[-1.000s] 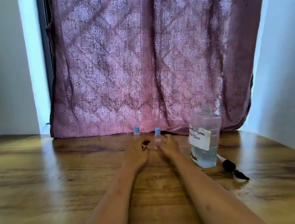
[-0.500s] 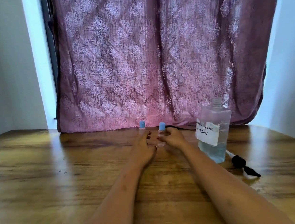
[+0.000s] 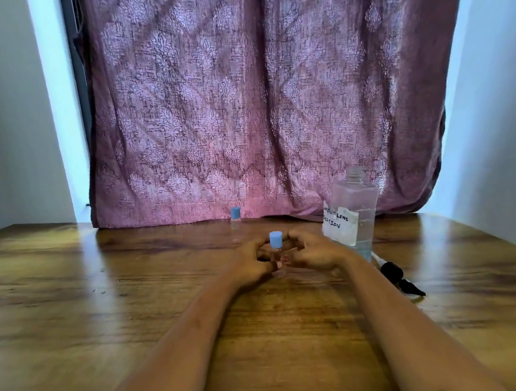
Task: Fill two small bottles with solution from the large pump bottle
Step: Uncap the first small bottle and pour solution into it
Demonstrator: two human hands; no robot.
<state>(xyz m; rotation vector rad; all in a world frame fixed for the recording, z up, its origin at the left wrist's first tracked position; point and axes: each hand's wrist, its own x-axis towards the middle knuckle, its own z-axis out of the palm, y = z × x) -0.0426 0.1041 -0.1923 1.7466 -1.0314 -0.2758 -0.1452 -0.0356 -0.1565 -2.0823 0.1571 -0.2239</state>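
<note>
The curtain (image 3: 258,102) is dusky mauve, pinker low down, with pale lilac floral motifs in a diamond lattice. The table (image 3: 73,302) is warm brown wood grain with dark streaks. The near bottle (image 3: 276,240) and far bottle (image 3: 236,221) are clear and light-blue-capped. The big bottle (image 3: 360,196) is clear, its label (image 3: 341,224) white with black lettering. The pump (image 3: 392,269) is black.

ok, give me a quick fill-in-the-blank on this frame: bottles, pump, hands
The left hand and right hand grip a small bottle whose cap is ____.
The other small bottle stands upright, close to the ____.
The black pump lies on the table to the ____ of the large bottle.
Missing words: blue; curtain; right.
</note>
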